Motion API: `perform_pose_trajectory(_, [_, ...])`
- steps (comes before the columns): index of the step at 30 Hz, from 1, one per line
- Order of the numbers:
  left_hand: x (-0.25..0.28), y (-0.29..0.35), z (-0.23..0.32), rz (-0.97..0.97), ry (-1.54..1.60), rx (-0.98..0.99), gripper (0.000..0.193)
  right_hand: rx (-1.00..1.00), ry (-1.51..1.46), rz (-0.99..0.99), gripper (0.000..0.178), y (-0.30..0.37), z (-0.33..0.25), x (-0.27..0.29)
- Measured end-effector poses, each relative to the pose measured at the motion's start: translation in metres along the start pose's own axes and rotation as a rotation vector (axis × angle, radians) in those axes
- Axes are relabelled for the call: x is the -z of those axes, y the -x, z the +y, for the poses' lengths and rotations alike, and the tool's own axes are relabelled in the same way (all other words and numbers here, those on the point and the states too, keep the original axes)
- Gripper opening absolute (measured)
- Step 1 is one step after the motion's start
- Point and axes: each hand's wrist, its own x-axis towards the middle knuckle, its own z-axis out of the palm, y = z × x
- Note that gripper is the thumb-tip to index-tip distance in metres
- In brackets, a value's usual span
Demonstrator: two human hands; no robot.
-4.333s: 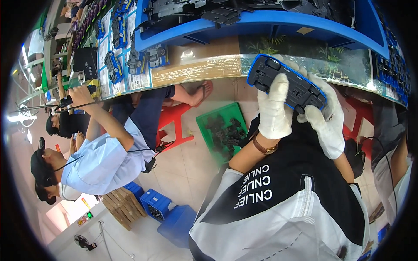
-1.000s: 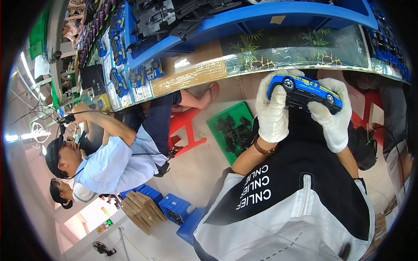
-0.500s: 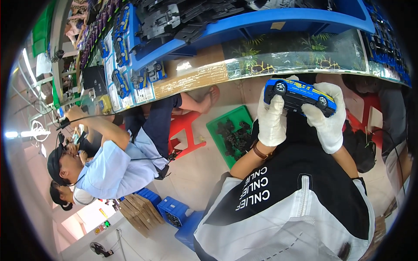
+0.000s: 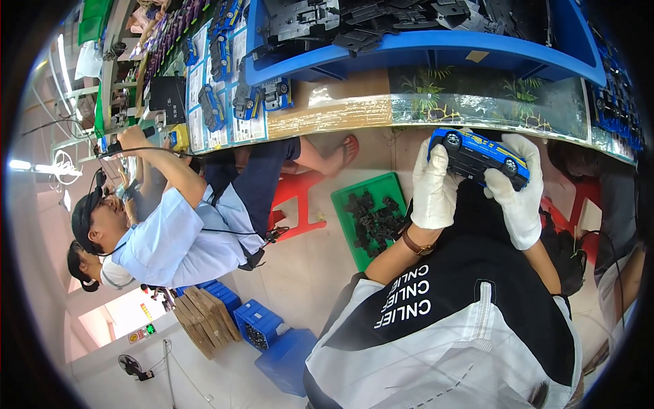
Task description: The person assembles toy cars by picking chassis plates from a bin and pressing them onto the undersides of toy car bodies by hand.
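Note:
A blue toy car (image 4: 477, 158) with yellow markings and a black underside is held up just off the table's near edge. My left hand (image 4: 434, 189), in a white glove, grips one end of it, the thumb pressed against the lower side. Round the other end closes my right hand (image 4: 520, 194), also gloved in white, its thumb by a wheel. The car lies on its side, tilted, with two silver-hubbed wheels and the dark underside toward me. The fingers behind it are partly hidden.
On the table, a big blue bin (image 4: 436, 42) holds black plastic parts. Toy cars (image 4: 212, 108) stand at its left, more (image 4: 613, 112) at far right. A green tray (image 4: 368, 218) of black parts is below, left of my arm. A co-worker in a light blue shirt (image 4: 170, 235) is left.
The view has shifted, so the table and bin appear farther right. Both hands still hold the car, which has tilted slightly and shows a little more of its underside. The co-worker's arm has moved.

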Motion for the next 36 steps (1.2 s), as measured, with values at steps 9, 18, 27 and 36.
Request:
perform_pose_trajectory(9, [0.005,0.008,-0.001,0.074,0.008,-0.079,0.043,-0.097,-0.138,0.009,0.052,0.01,0.002,-0.012])
perform_pose_trajectory(18, [0.041,0.027,0.112,0.272,0.412,0.032,0.056,0.076,-0.068,-0.379,0.069,0.009,0.009,-0.01])
perform_pose_trajectory(27, [0.213,-0.026,0.33,0.511,0.482,-0.95,0.054,-0.03,0.146,-0.187,0.037,0.003,0.02,0.018])
perform_pose_trajectory(36, [0.281,-0.177,0.386,0.634,0.112,-0.876,0.046,-0.081,0.191,-0.056,0.031,0.017,0.016,0.035])
